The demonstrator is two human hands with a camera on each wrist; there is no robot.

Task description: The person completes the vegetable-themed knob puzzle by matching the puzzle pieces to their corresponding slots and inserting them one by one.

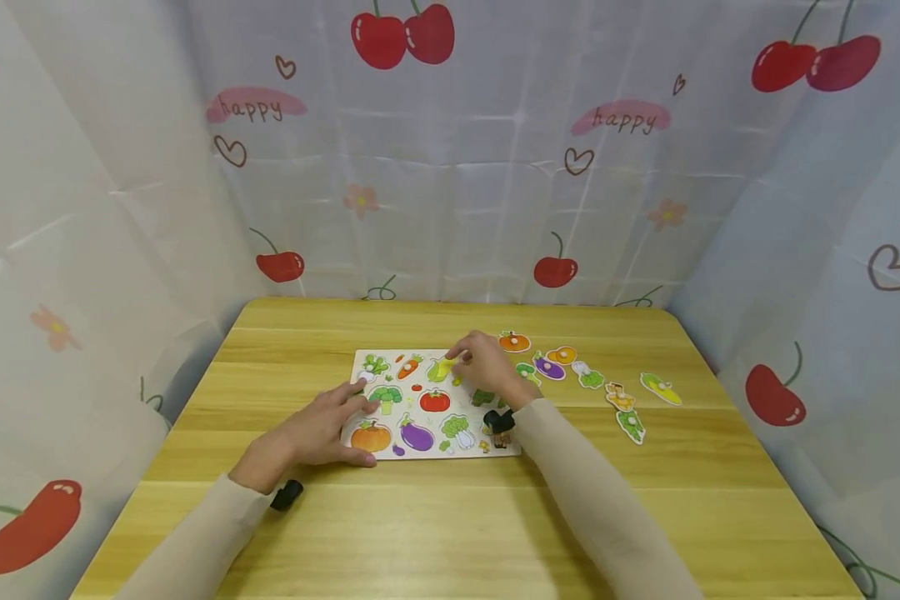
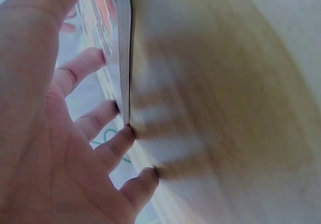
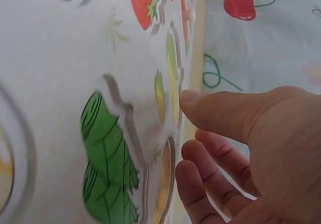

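A white board (image 1: 461, 402) printed with vegetable shapes lies flat on the table. My left hand (image 1: 318, 429) rests at its left edge with fingers spread; in the left wrist view the fingertips (image 2: 125, 133) touch about the board's rim. Over the board's upper right part, my right hand (image 1: 483, 362) bends its fingers downward. In the right wrist view its thumb tip is beside a yellow corn shape (image 3: 173, 78), and no piece shows between thumb and fingers. A green leafy shape (image 3: 108, 148) and a red tomato shape (image 3: 145, 5) are near.
Loose knobbed pieces lie right of the board: a pumpkin (image 1: 514, 342), an eggplant (image 1: 549, 367), a leafy white-stemmed vegetable (image 1: 588, 377), a corn (image 1: 660, 388), a green piece (image 1: 631, 426) and several others. A cherry-print curtain (image 1: 450, 242) surrounds the wooden table (image 1: 420, 533).
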